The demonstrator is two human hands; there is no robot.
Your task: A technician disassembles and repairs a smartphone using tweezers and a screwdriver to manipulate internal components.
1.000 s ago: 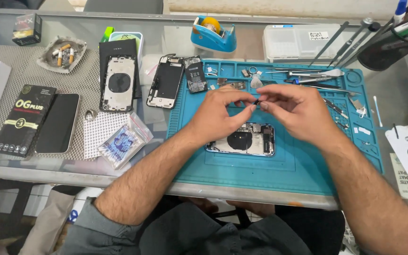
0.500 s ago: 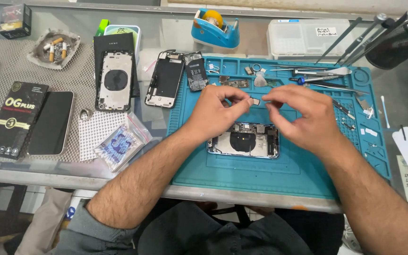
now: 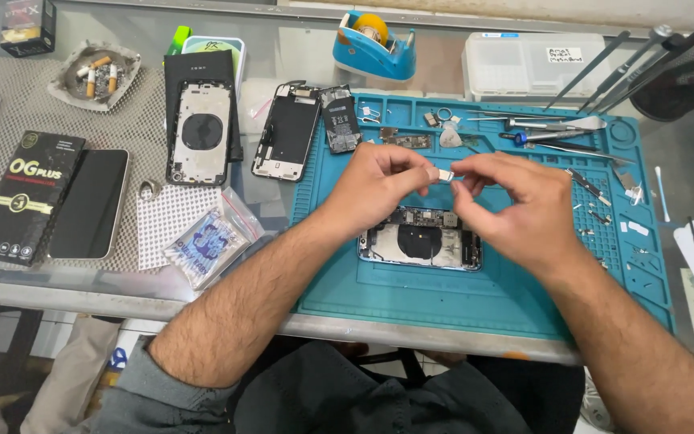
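We see a glass-topped table (image 3: 299, 44) carrying a teal rubber work mat (image 3: 475, 297) with moulded compartments along its far edge. On the mat lies an opened silver phone housing (image 3: 421, 239), rectangular, its long axis running left to right, with a round dark coil at its middle. Our left hand (image 3: 379, 181) and right hand (image 3: 516, 205) hover just above the housing, nearly touching. Between them sits a small flat silvery metal piece (image 3: 446, 174), its long axis lying left to right; the left fingers (image 3: 427, 173) pinch one end, and the right fingers (image 3: 466, 175) are pressed together at the other. Left of the mat lie a black screen assembly (image 3: 287, 131) and a silver back frame (image 3: 201, 133).
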